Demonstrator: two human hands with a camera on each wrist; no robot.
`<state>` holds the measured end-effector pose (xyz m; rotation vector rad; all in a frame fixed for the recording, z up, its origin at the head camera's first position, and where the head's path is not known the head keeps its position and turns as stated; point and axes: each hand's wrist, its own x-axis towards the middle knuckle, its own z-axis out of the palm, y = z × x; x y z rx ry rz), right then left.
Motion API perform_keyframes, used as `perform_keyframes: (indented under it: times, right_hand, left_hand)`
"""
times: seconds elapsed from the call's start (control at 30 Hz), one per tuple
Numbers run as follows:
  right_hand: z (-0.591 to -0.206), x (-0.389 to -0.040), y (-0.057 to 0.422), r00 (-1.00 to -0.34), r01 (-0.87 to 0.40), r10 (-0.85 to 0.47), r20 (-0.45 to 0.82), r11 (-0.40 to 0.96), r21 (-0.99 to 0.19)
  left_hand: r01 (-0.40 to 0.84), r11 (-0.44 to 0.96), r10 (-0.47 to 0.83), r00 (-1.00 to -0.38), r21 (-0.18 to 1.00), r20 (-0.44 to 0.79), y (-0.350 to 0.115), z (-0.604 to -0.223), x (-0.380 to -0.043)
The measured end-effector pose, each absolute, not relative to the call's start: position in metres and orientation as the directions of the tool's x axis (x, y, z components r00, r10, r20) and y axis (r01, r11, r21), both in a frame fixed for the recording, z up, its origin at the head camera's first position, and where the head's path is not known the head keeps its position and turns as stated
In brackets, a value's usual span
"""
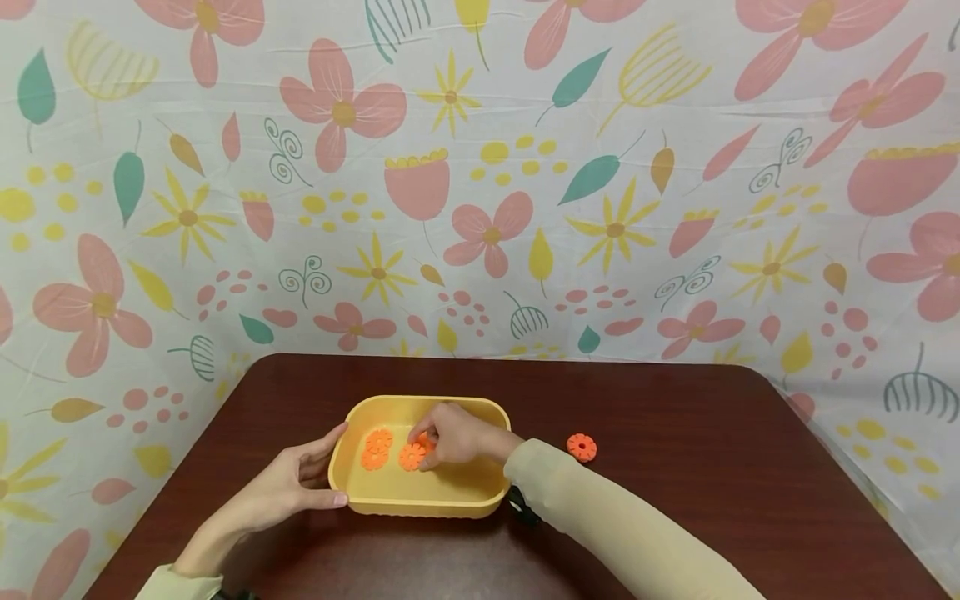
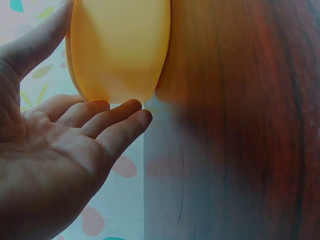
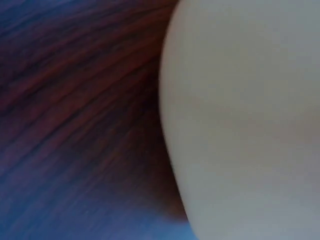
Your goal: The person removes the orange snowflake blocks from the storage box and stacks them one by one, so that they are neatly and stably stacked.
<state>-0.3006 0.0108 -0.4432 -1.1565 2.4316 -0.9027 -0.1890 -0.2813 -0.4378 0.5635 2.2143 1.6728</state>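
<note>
- One notched orange disc (image 1: 582, 447) right of right hand (image 1: 459, 435); sleeve (image 1: 611, 517) could knock it.
- Right: narrow, can't tell if gripping.
- Left hand (image 1: 281, 485): wide, against yellow tub (image 1: 420, 507).

Bright, even light fills the head view, washing the patterned cloth (image 1: 480, 175); a soft sheen lies on the near part of the dark table (image 1: 675, 475), shadow gathers below the tray (image 1: 420, 507), and the side edges look stretched. The left wrist view is dimmer, the left hand (image 2: 65, 145) shaded against brighter cloth. The right wrist view is murky, its pale shape (image 3: 245, 120) blurred.
</note>
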Motion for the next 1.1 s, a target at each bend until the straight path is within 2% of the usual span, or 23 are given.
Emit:
perform_keyframes:
  times: [0.13, 0.33, 0.7, 1.1]
  right_hand:
    - [-0.442, -0.298, 0.009, -0.617, -0.623, -0.786, 0.036, 0.46, -0.632]
    - [-0.438, -0.296, 0.009, -0.666, -0.542, -0.746, 0.006, 0.479, -0.69]
    - [-0.443, -0.297, 0.013, -0.677, -0.514, -0.736, -0.012, 0.485, -0.708]
    - [-0.435, -0.291, 0.024, -0.65, -0.536, -0.759, 0.036, 0.424, -0.73]
  left_hand:
    - [0.126, 0.245, 0.48, -0.877, 0.961, -0.007, -0.282, -0.437, -0.189]
    - [0.138, 0.231, 0.488, -0.873, 0.963, 0.008, -0.282, -0.434, -0.187]
    - [0.138, 0.228, 0.49, -0.872, 0.964, 0.009, -0.281, -0.434, -0.187]
    - [0.132, 0.26, 0.471, -0.882, 0.957, -0.006, -0.281, -0.437, -0.187]
